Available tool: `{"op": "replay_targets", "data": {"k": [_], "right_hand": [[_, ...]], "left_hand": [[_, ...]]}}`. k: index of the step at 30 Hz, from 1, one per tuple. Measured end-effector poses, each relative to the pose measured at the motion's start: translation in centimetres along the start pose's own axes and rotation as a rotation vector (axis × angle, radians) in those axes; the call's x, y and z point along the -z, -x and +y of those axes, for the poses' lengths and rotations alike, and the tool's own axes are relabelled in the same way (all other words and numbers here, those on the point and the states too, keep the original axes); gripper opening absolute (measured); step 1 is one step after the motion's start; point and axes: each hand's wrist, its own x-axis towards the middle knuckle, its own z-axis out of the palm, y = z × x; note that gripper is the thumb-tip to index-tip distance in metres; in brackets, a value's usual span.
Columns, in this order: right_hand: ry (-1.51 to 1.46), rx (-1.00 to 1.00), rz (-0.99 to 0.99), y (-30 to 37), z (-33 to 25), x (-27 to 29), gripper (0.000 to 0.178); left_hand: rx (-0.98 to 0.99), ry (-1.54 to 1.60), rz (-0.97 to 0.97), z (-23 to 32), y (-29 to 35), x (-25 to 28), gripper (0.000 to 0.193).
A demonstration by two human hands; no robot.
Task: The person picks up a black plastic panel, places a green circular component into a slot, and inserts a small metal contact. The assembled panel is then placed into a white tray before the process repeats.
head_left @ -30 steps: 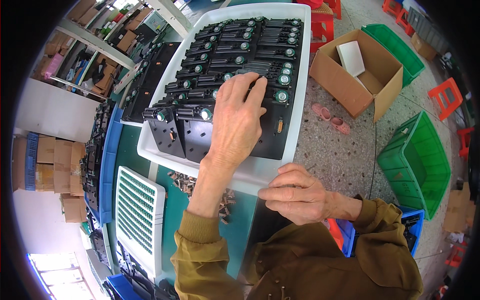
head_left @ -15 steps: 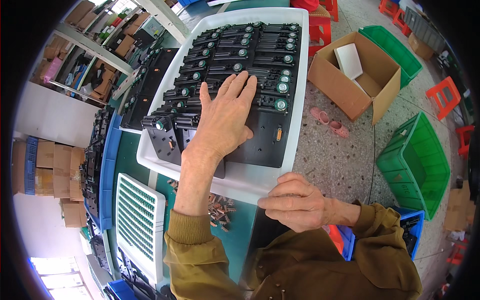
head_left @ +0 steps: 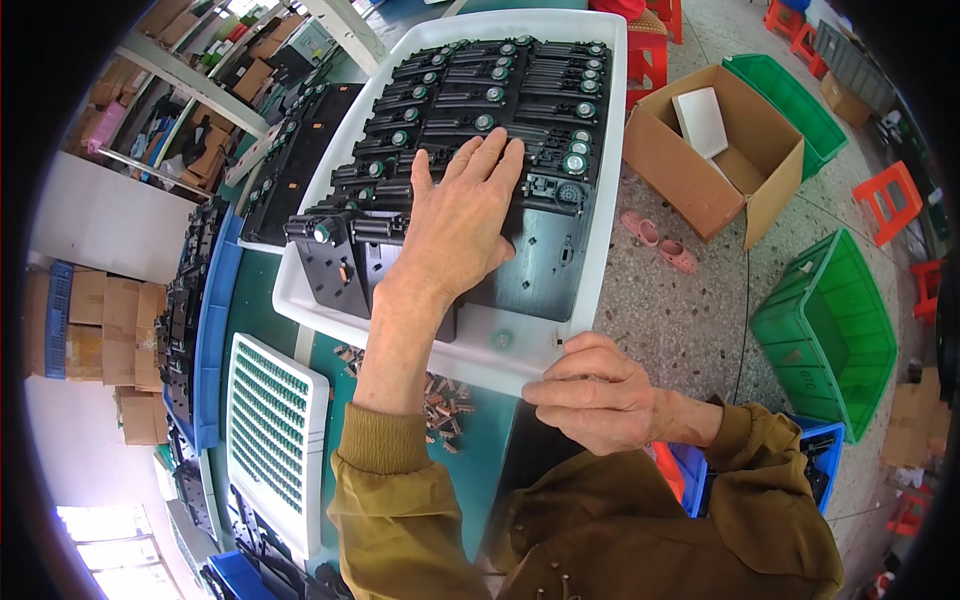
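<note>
white tray (head_left: 470, 355) holds black panels (head_left: 540, 255) beneath left hand (head_left: 460, 220)

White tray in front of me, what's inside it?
Black panels with rows of round silver-and-green pieces lie in the white tray. The left hand covers some, and the tray beneath the panels is hidden.

Large tray (head_left: 480, 372) on worktop (head_left: 485, 425); other items on floor (head_left: 715, 300), right.
Panels (head_left: 535, 275) in rows inside large tray; left hand (head_left: 455, 222) over them, right hand (head_left: 605, 397) at its near right corner. Loose-part pile (head_left: 447, 408) on worktop, just before large tray; small tray (head_left: 317, 440) left of pile. Floor: open carton (head_left: 662, 165) right of large tray, box (head_left: 700, 120) inside; clogs (head_left: 677, 257) before carton; crate (head_left: 795, 345) right of clogs, nearer.
</note>
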Motion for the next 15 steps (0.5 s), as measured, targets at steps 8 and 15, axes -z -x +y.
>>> {"op": "replay_targets", "data": {"k": [8,15], "right_hand": [[0.006,0.021,-0.045,0.04,-0.08,0.22,0.016],[0.031,0.020,-0.061,-0.21,-0.16,0.28,0.016]], "left_hand": [[0.001,-0.016,-0.005,0.00,-0.21,-0.41,0.098],[-0.008,-0.032,0.028,-0.16,0.02,-0.63,0.098]]}}
